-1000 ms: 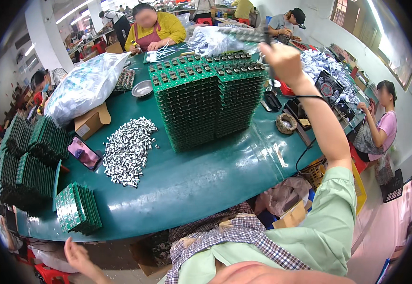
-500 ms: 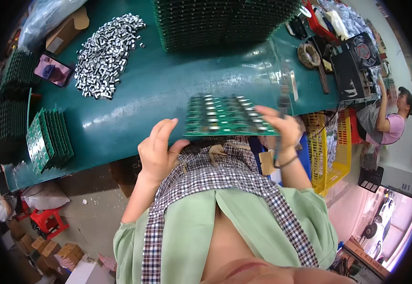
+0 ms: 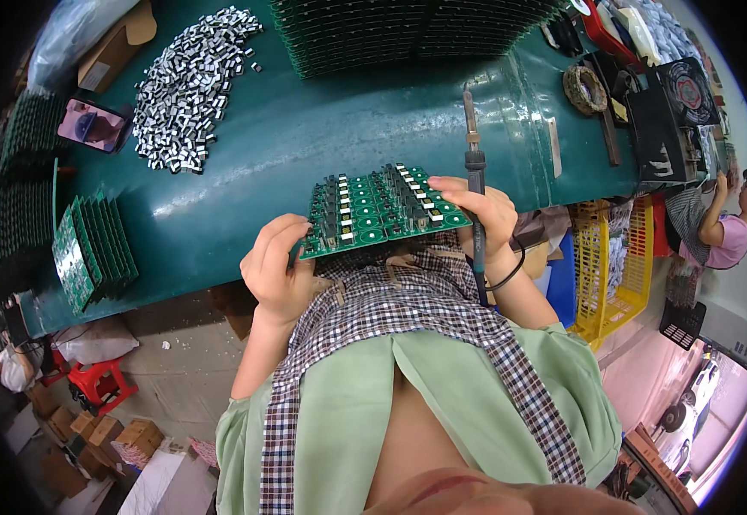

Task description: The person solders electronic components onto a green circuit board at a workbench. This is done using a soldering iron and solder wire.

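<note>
Behind my hands, the green-topped workbench (image 3: 244,172) is carrying a heap of small silver-and-black parts (image 3: 186,86). At its near edge I am gripping a green rectangular circuit board panel (image 3: 380,209) between both hands: my left hand (image 3: 277,268) is curling around its left edge, while my right hand (image 3: 486,216) is pinching the right edge and also clasping a black-handled soldering iron (image 3: 474,163) upright.
</note>
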`<control>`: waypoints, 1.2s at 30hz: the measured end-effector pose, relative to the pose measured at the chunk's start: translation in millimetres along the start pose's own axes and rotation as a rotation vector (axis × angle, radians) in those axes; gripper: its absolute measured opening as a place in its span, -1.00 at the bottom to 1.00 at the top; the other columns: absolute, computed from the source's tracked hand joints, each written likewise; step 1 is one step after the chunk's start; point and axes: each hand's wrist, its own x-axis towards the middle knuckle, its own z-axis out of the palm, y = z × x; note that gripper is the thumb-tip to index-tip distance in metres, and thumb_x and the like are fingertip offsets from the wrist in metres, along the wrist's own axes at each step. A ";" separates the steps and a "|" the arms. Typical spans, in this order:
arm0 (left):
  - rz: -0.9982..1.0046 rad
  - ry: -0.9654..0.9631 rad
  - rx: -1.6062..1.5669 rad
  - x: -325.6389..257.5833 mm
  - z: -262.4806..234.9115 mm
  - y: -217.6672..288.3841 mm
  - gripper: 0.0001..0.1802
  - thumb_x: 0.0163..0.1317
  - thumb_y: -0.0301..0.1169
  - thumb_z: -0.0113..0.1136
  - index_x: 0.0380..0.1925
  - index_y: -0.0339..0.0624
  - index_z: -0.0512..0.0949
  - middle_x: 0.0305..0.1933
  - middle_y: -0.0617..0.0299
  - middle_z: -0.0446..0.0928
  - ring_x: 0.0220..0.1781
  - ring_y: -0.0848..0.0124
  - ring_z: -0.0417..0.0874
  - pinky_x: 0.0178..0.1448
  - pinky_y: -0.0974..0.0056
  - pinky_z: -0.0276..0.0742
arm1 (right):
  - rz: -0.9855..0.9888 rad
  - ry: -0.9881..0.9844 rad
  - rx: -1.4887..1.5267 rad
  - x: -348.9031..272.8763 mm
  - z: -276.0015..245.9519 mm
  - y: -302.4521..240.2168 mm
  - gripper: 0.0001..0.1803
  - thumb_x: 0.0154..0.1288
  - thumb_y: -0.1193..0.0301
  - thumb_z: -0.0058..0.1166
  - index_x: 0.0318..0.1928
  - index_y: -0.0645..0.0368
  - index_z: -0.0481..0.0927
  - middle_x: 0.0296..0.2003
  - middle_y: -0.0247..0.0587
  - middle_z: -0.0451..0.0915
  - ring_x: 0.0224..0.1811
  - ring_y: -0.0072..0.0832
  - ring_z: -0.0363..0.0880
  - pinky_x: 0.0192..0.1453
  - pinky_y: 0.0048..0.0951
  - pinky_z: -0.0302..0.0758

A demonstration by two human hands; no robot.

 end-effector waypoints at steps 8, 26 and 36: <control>-0.032 -0.002 0.009 -0.7 -0.5 -0.5 -0.62 -0.31 -0.73 0.12 -0.34 -0.31 0.54 -0.29 0.01 0.60 -0.38 0.17 0.65 -0.36 0.30 0.55 | 0.001 0.000 0.023 -0.2 2.6 3.4 -0.72 -0.02 0.67 0.12 -0.22 0.21 0.54 -0.30 -0.02 0.68 -0.33 -0.25 0.71 -0.31 -0.46 0.58; 0.068 0.028 0.018 6.2 3.9 4.4 -0.65 -0.29 -0.70 0.21 -0.36 -0.29 0.56 -0.29 0.09 0.58 -0.50 0.28 0.60 -0.46 0.33 0.48 | 0.095 -0.035 0.082 -4.4 -2.7 -0.8 -0.88 0.35 0.49 -0.01 -0.16 0.28 0.48 -0.22 0.18 0.65 -0.18 -0.09 0.69 -0.12 -0.30 0.61; 0.085 0.021 0.028 7.9 3.7 8.1 -0.65 -0.29 -0.68 0.23 -0.35 -0.28 0.58 -0.29 0.10 0.57 -0.50 0.29 0.60 -0.47 0.33 0.48 | 0.123 -0.014 0.083 -8.9 -2.2 0.3 -0.82 0.36 0.39 0.02 -0.17 0.28 0.48 -0.24 0.18 0.65 -0.18 -0.07 0.69 -0.12 -0.30 0.61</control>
